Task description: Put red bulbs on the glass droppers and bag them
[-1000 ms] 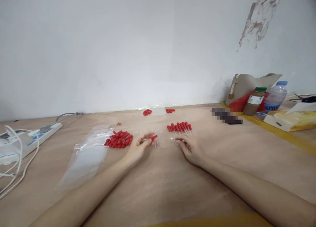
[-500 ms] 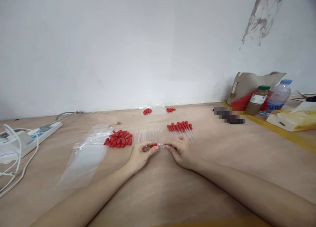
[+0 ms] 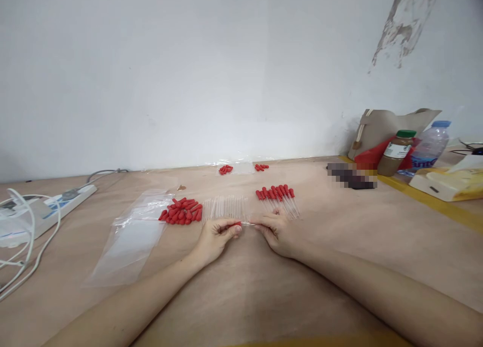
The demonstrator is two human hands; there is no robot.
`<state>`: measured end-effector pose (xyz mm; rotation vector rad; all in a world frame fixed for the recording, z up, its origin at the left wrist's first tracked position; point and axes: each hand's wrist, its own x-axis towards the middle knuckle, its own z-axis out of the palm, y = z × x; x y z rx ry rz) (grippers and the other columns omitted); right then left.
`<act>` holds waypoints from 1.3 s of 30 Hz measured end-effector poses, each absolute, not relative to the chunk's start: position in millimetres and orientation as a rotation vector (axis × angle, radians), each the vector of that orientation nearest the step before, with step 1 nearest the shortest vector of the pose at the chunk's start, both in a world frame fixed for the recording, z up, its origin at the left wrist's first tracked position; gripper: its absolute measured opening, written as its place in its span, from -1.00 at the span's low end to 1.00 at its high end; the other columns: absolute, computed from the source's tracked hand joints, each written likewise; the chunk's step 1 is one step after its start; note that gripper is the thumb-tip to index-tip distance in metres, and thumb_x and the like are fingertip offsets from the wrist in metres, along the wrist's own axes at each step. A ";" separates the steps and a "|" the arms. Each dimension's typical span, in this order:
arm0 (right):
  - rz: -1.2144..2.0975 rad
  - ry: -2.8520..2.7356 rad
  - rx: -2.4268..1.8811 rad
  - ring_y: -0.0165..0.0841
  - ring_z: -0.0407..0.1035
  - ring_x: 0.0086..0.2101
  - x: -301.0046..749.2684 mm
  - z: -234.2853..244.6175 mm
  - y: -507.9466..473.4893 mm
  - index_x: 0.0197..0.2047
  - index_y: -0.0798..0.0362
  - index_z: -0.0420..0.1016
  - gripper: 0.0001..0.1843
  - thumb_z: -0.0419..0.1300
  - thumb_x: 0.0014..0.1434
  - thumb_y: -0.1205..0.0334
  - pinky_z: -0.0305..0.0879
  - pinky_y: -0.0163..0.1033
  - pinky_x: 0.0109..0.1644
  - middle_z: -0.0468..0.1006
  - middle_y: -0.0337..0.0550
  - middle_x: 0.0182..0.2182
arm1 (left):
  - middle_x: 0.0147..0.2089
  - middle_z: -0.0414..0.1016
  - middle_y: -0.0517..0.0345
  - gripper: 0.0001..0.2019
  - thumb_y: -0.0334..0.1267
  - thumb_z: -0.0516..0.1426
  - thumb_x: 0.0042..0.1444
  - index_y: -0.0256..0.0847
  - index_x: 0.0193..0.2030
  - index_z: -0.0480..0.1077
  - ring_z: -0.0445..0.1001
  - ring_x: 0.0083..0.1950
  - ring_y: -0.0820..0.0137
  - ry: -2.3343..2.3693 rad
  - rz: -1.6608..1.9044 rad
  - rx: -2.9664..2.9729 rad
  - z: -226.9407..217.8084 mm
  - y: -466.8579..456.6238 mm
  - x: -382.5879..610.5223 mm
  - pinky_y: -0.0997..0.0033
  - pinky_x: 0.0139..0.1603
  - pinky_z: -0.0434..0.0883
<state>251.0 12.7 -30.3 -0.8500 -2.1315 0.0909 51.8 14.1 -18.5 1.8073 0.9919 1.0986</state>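
Note:
My left hand (image 3: 216, 237) pinches a red rubber dropper bulb (image 3: 237, 223), mostly covered by the fingers. From the right, my right hand (image 3: 274, 232) grips a clear glass dropper tube (image 3: 247, 223), whose near end meets the bulb. Whether the tube sits inside the bulb I cannot tell. Just beyond my hands lies a row of bare glass tubes (image 3: 225, 206). Left of that row is a pile of loose red bulbs (image 3: 181, 212). Several droppers with red bulbs fitted (image 3: 278, 193) lie side by side past my right hand.
Small clear bags with red bulbs (image 3: 225, 169) lie by the wall. A flat plastic bag (image 3: 132, 249) and a power strip (image 3: 71, 201) with white cables are at left. At right stand a green-capped bottle (image 3: 396, 153), a water bottle (image 3: 432, 143) and a beige bag (image 3: 400, 120).
The fingers of both hands have shifted slightly around the bulb and tube, and less of the bulb shows. Nothing on the table has moved.

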 end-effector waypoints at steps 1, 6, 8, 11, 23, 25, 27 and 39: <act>0.099 -2.141 -0.843 -0.45 0.34 -0.43 252.3 -30.2 14.0 -0.15 -0.03 0.44 -0.75 -0.02 0.19 0.32 0.01 -0.23 -0.22 0.54 -0.22 -0.34 | -0.51 0.43 0.16 -0.78 -0.18 0.15 0.00 -0.31 -0.33 0.49 0.37 -0.49 0.48 0.991 1.097 1.854 -17.4 13.1 51.7 0.49 -0.43 0.36; 0.028 -2.220 -0.847 -0.45 0.34 -0.44 257.7 -25.7 15.3 -0.15 -0.04 0.46 -0.71 0.00 0.15 0.39 -0.04 -0.21 -0.22 0.55 -0.22 -0.35 | -0.40 0.46 0.10 -0.83 -0.25 0.13 0.04 -0.28 -0.32 0.49 0.39 -0.47 0.47 0.999 1.065 2.071 -15.0 10.8 51.1 0.51 -0.44 0.35; -0.022 -2.232 -0.871 -0.46 0.33 -0.45 258.2 -23.9 14.3 -0.15 -0.04 0.46 -0.69 0.00 0.13 0.42 -0.06 -0.21 -0.22 0.55 -0.23 -0.36 | -0.37 0.48 0.09 -0.84 -0.26 0.12 0.05 -0.27 -0.31 0.49 0.42 -0.40 0.43 1.010 1.069 2.146 -14.7 10.7 50.9 0.49 -0.39 0.35; -0.082 -2.241 -0.872 -0.47 0.31 -0.45 258.5 -23.5 14.3 -0.15 -0.04 0.46 -0.64 0.01 0.08 0.49 -0.08 -0.21 -0.21 0.55 -0.26 -0.37 | -0.36 0.49 0.08 -0.85 -0.28 0.11 0.06 -0.25 -0.31 0.49 0.43 -0.35 0.40 1.026 1.064 2.199 -13.4 10.1 51.1 0.48 -0.34 0.35; -0.212 -2.264 -0.845 -0.45 0.27 -0.45 258.2 -25.9 15.4 -0.18 -0.01 0.46 -0.63 0.00 0.02 0.52 -0.13 -0.21 -0.24 0.53 -0.22 -0.39 | -0.32 0.53 0.08 -0.82 -0.22 0.14 0.02 -0.25 -0.31 0.50 0.45 -0.32 0.37 1.080 0.969 2.082 -16.1 12.9 51.2 0.44 -0.30 0.36; -0.191 -2.260 -0.872 -0.46 0.24 -0.49 255.0 -25.0 11.9 -0.23 0.01 0.47 -0.69 0.01 0.04 0.48 -0.13 -0.22 -0.25 0.53 -0.23 -0.42 | -0.36 0.52 0.08 -0.81 -0.20 0.16 0.00 -0.26 -0.33 0.50 0.43 -0.36 0.38 1.105 0.990 2.103 -16.4 13.4 50.8 0.46 -0.34 0.35; -0.156 -2.255 -0.893 -0.46 0.23 -0.50 252.2 -25.0 9.0 -0.26 0.02 0.47 -0.74 0.01 0.08 0.44 -0.12 -0.23 -0.26 0.52 -0.24 -0.44 | -0.39 0.51 0.09 -0.81 -0.19 0.16 0.00 -0.26 -0.34 0.50 0.42 -0.40 0.40 1.120 1.003 2.137 -16.0 12.9 50.9 0.48 -0.39 0.33; 0.068 -2.277 -0.958 -0.46 0.29 -0.47 244.6 -22.3 6.7 -0.27 0.02 0.44 -0.77 -0.03 0.16 0.37 -0.04 -0.25 -0.26 0.52 -0.25 -0.42 | -0.33 0.50 0.10 -0.85 -0.24 0.13 0.06 -0.22 -0.27 0.49 0.44 -0.33 0.40 1.015 0.958 2.294 -16.9 16.5 48.3 0.47 -0.32 0.36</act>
